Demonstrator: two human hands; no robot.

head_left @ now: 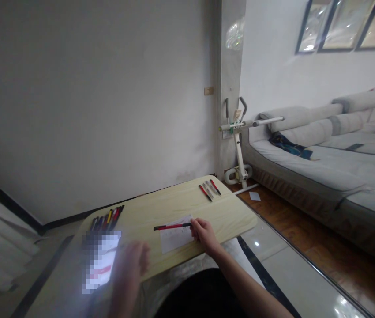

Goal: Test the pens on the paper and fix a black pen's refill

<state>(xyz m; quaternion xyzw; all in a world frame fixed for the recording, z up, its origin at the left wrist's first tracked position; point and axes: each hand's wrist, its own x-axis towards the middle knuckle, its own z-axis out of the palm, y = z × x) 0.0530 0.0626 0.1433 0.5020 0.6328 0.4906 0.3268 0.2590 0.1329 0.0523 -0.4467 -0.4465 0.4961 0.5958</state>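
Observation:
My right hand (202, 234) pinches one end of a red and black pen (170, 227), which lies level just over a sheet of white paper (174, 240) with faint marks. My left hand (137, 256) is smeared by motion at the table's near left, between the paper and a bright, pixelated screen-like patch (103, 260); its fingers cannot be made out. Beyond that patch, several pens and markers (108, 218) in black, red, yellow and blue lie side by side. Another small row of pens (210, 190), some red, rests at the table's far right.
The light wooden table (148, 205) has rounded corners and stands near a white wall. Past its right end are a white exercise bike (238, 150) and a long grey sofa (306, 168). A white paper piece (254, 196) lies on the floor. White curtain (2, 243) hangs at left.

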